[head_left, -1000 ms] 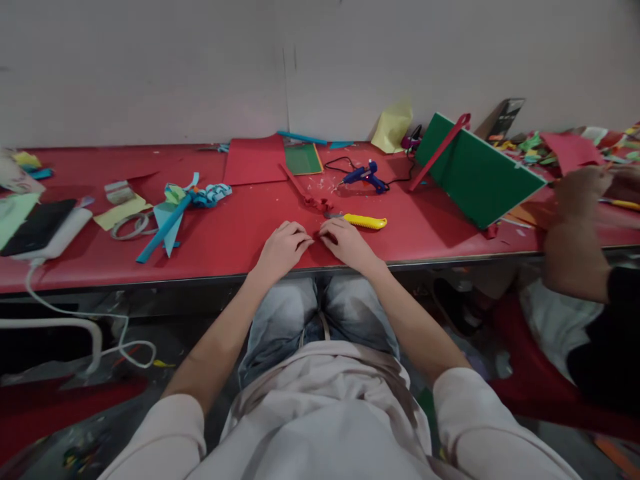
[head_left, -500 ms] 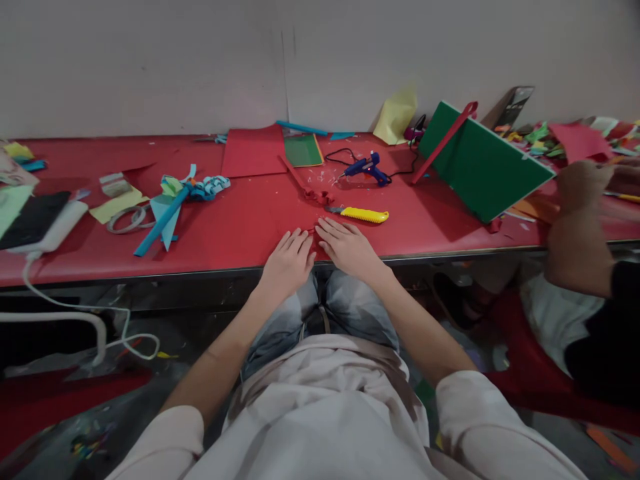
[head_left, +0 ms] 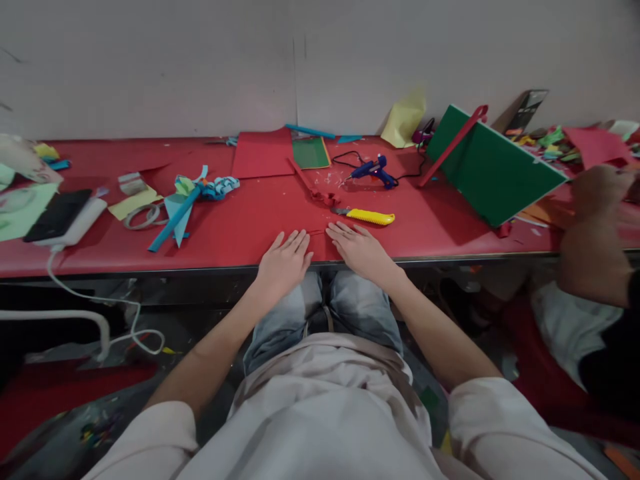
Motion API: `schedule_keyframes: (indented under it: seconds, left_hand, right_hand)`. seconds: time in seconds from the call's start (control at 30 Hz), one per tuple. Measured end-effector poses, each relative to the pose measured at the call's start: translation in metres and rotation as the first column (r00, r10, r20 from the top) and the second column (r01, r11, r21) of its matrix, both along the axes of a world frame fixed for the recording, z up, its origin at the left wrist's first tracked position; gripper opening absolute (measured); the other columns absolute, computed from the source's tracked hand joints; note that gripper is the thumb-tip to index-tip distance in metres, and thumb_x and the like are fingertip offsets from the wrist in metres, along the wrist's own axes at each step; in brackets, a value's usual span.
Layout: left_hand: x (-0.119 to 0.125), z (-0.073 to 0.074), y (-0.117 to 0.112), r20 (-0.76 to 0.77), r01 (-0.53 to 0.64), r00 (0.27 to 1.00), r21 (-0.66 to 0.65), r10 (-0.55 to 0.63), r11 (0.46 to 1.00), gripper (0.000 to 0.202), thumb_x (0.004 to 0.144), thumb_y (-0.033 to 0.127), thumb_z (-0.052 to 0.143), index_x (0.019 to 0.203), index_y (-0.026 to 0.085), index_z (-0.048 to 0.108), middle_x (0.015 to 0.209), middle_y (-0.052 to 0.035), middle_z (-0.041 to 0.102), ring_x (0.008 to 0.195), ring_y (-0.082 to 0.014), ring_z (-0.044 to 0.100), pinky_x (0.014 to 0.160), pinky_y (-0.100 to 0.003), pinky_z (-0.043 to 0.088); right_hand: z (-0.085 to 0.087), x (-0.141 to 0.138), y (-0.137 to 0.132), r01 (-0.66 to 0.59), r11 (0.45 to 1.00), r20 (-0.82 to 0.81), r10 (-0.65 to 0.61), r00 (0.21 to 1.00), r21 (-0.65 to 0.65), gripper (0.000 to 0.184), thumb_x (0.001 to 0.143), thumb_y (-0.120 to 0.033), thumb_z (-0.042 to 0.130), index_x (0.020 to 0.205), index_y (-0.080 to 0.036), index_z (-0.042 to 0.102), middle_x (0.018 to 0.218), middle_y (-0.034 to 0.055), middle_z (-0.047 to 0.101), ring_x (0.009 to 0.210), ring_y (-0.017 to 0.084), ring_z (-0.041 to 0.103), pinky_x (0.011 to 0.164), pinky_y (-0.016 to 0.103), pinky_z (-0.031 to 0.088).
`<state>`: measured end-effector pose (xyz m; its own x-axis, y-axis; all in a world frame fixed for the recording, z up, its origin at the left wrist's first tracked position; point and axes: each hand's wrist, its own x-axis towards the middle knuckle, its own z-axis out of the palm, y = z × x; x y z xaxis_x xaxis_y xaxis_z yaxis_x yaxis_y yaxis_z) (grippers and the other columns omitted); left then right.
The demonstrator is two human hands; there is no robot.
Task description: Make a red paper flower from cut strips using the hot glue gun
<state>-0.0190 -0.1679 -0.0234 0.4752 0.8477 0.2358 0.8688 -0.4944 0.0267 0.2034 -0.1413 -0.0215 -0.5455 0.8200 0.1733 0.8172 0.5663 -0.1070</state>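
Observation:
My left hand (head_left: 285,259) lies flat, fingers stretched out, on the red table (head_left: 240,227) at its front edge. My right hand (head_left: 361,248) lies flat beside it, fingers also spread. Between them a small piece of red paper (head_left: 320,245) lies on the table, hard to tell from the surface. A yellow utility knife (head_left: 369,216) sits just beyond my right fingertips. A crumpled red paper strip (head_left: 320,193) lies a little farther back.
A blue glue gun (head_left: 373,172) with a black cord, a red sheet (head_left: 263,155), a green board (head_left: 493,167) with a red strip leaning on it, blue paper crafts (head_left: 187,199) and a phone on a power bank (head_left: 63,217) lie on the table. Another person's hand (head_left: 597,193) works at right.
Both my hands went from curled, pinching at the red paper, to lying flat with fingers extended, and drew back toward the table's front edge.

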Motion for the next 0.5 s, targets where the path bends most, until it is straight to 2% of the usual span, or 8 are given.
schedule_keyframes:
  seconds: [0.1, 0.17, 0.27, 0.33, 0.4, 0.5]
  left_hand:
    - [-0.002, 0.004, 0.0, 0.0, -0.008, 1.0, 0.002, 0.008, 1.0, 0.05, 0.111, 0.023, 0.039, 0.151, 0.002, 0.06, 0.157, -0.0217, 0.059, 0.149, -0.0331, 0.058, 0.129, -0.055, 0.039]
    - [-0.001, 0.008, 0.006, 0.001, -0.017, 1.0, 0.011, 0.017, 1.0, 0.046, 0.111, 0.022, 0.042, 0.145, 0.003, 0.065, 0.151, -0.0211, 0.066, 0.142, -0.0346, 0.063, 0.122, -0.054, 0.046]
    - [-0.001, 0.015, 0.025, 0.033, -0.01, 0.999, -0.009, 0.01, 1.0, 0.032, 0.109, 0.02, 0.049, 0.12, 0.007, 0.077, 0.125, -0.0178, 0.079, 0.122, -0.0345, 0.07, 0.105, -0.049, 0.056]
    - [-0.003, 0.018, 0.04, 0.093, 0.034, 0.995, -0.032, -0.031, 0.999, 0.021, 0.106, 0.017, 0.057, 0.106, 0.009, 0.077, 0.113, -0.0162, 0.079, 0.114, -0.0319, 0.07, 0.101, -0.045, 0.056]
    - [-0.006, 0.017, 0.054, 0.151, 0.067, 0.987, -0.045, -0.059, 0.997, 0.013, 0.103, 0.015, 0.062, 0.106, 0.01, 0.074, 0.111, -0.0144, 0.078, 0.111, -0.0284, 0.069, 0.102, -0.042, 0.056]
    - [-0.011, 0.013, 0.065, 0.165, 0.117, 0.98, -0.035, -0.11, 0.992, 0.014, 0.103, 0.014, 0.063, 0.114, 0.012, 0.072, 0.116, -0.0128, 0.077, 0.111, -0.0255, 0.067, 0.103, -0.039, 0.054]
  right_hand:
    - [-0.002, 0.003, -0.003, 0.02, 0.999, -0.031, -0.019, 0.999, 0.047, 0.049, 0.111, -0.017, 0.035, 0.152, -0.008, 0.061, 0.159, 0.0135, 0.06, 0.151, 0.03, 0.057, 0.125, 0.051, 0.044]
    - [-0.001, 0.001, -0.005, 0.024, 0.996, -0.045, -0.021, 0.999, 0.084, 0.045, 0.11, -0.017, 0.04, 0.145, -0.009, 0.067, 0.152, 0.0141, 0.068, 0.143, 0.029, 0.064, 0.123, 0.048, 0.045]
    - [0.003, -0.004, -0.004, 0.023, 0.995, -0.024, -0.021, 0.999, 0.096, 0.038, 0.109, -0.017, 0.045, 0.127, -0.009, 0.077, 0.137, 0.0152, 0.077, 0.126, 0.03, 0.071, 0.113, 0.045, 0.05]
    - [0.005, -0.009, 0.001, 0.045, 0.995, -0.01, -0.044, 0.999, 0.088, 0.034, 0.109, -0.018, 0.048, 0.117, -0.009, 0.08, 0.127, 0.0153, 0.08, 0.118, 0.031, 0.072, 0.104, 0.045, 0.052]
    - [0.006, -0.012, 0.007, 0.07, 0.994, -0.022, -0.068, 0.997, 0.08, 0.028, 0.107, -0.019, 0.053, 0.11, -0.01, 0.08, 0.117, 0.0156, 0.081, 0.113, 0.031, 0.07, 0.099, 0.045, 0.052]
    - [0.005, -0.013, 0.016, 0.067, 0.995, -0.06, -0.062, 0.996, 0.072, 0.024, 0.106, -0.016, 0.056, 0.11, -0.011, 0.079, 0.111, 0.0155, 0.079, 0.109, 0.03, 0.067, 0.099, 0.042, 0.051]
